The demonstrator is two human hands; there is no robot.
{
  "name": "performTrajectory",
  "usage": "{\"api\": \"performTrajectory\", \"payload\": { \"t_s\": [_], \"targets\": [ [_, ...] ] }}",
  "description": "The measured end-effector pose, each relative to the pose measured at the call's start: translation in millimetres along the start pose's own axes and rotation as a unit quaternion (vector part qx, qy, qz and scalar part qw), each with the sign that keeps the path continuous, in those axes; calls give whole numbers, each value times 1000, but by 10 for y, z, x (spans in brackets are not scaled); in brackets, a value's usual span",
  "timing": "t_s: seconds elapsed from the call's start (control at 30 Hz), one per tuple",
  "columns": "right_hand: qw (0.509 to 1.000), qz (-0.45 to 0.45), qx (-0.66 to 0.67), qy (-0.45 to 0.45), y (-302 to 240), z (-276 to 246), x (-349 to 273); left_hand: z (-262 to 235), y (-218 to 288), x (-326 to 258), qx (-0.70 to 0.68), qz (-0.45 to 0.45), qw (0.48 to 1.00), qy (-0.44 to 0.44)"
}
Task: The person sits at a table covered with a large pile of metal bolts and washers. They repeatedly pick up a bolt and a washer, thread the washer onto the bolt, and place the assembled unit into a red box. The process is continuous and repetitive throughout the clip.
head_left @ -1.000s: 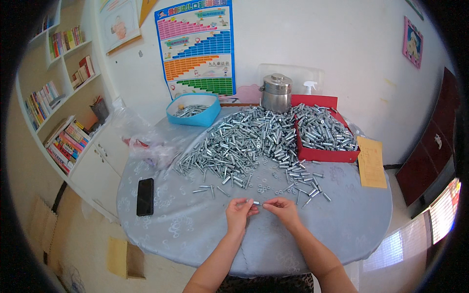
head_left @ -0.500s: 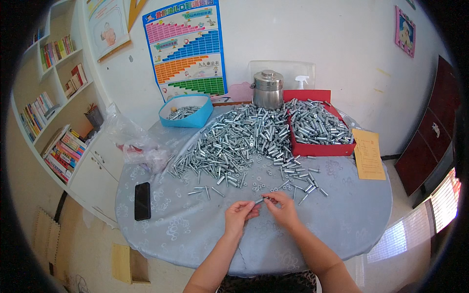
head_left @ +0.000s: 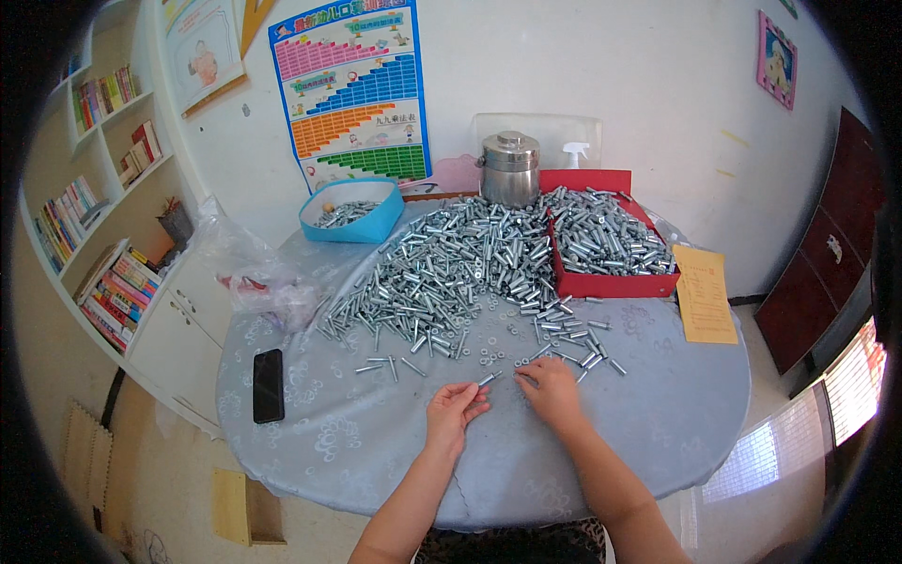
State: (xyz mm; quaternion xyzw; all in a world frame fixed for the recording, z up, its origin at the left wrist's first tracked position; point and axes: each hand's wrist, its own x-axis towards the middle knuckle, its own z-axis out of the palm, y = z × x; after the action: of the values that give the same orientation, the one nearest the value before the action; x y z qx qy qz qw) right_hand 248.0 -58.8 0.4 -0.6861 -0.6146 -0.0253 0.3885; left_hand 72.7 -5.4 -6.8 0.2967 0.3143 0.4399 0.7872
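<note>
Well, over on the left, a flat black phone [head_left: 268, 385] lies on the shiny grey tablecloth [head_left: 348, 484], well apart from the hands, so it looks safe. The left hand [head_left: 449, 414] pinches a shiny silver metal bolt [head_left: 489, 379] near the front of the table, its tip poking out to the right. Only the fingertips hold it, so it could slip if they go loose. Just beyond it lie tiny round silver rings [head_left: 487, 358], easy to knock about. Next, the right hand [head_left: 554, 390] has its thumb and finger close together near the tip; I cannot tell if they hold something tiny, which could drop. Farther right, an open red cardboard box [head_left: 615, 286] is heaped high with silver metal pieces [head_left: 611, 235], so a bump could spill some.
</note>
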Motion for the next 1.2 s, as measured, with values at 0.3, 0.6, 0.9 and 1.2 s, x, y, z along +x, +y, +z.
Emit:
{"api": "performTrajectory", "payload": {
  "t_s": [0.3, 0.6, 0.9, 1.2],
  "targets": [
    [1000, 3, 0, 3, -3, 68, 56, -15, -8, 4, 10, -1, 1000, -3],
    [936, 133, 326, 6, -120, 85, -12, 21, 3, -15, 15, -6, 1000, 1],
    [912, 148, 382, -7, -170, 76, -19, 18, -12, -8, 20, -4, 1000, -8],
    [926, 76, 370, -12, -162, 95, -33, -12, -35, 8, 8, -2, 1000, -12]
  ]
}}
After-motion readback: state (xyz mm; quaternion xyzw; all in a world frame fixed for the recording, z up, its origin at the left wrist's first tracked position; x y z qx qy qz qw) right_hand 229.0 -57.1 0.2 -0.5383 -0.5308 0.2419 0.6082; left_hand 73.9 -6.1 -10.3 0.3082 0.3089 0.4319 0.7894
